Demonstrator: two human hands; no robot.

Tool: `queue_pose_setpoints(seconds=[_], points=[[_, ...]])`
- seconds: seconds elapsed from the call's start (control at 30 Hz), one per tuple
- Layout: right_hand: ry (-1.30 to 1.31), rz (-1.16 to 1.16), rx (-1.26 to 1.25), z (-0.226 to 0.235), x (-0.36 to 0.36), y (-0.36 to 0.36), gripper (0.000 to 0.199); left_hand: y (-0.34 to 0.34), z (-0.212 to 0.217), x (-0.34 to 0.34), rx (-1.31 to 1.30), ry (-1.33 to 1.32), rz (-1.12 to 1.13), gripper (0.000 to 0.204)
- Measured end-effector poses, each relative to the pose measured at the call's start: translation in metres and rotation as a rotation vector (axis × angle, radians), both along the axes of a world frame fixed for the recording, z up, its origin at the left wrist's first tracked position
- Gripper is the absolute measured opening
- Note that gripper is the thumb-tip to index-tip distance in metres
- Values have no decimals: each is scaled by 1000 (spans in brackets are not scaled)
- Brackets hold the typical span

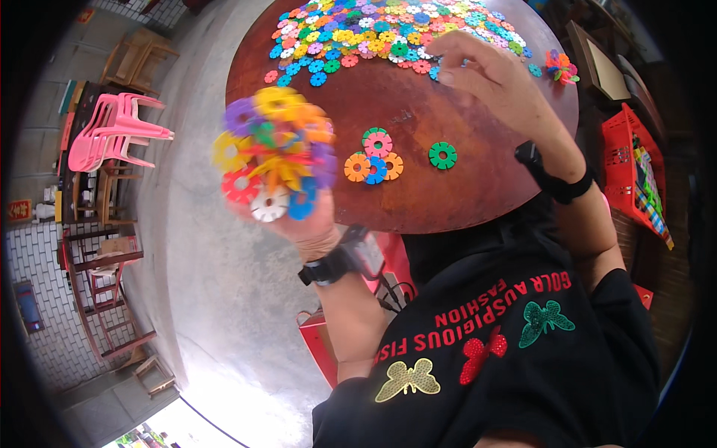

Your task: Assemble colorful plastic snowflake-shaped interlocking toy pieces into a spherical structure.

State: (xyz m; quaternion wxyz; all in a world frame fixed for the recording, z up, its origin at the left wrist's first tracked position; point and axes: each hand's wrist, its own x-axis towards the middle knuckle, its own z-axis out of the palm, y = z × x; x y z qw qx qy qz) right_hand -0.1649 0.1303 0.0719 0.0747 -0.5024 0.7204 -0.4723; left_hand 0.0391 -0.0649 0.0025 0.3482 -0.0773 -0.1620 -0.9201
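My left hand is raised off the table's left edge, its fingers mostly hidden behind a ball-shaped cluster of interlocked plastic flower discs. Yellow, purple, orange, red, white and blue discs make up this slightly blurred cluster. Above the far part of the round table, my right hand has loosely bent fingers, thumb and forefinger apart, with no disc visible between them. It is nearest the large spread of loose coloured discs. Closer to me lie a green disc and a small group with a pink disc, orange discs and a blue one.
The brown round table fills the upper middle. Another disc cluster sits at its right edge. A red basket with colourful items stands at right. Pink plastic chairs and wooden furniture are at left on the concrete floor.
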Motion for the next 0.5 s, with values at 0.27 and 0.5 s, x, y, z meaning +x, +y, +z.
queue_pose_setpoints(seconds=[0.27, 0.5], points=[[520, 153, 591, -77, 5, 22, 35, -20, -1, 14, 38, 149, 31, 102], [489, 157, 605, -103, 15, 21, 33, -12, 1, 7, 95, 145, -59, 59]])
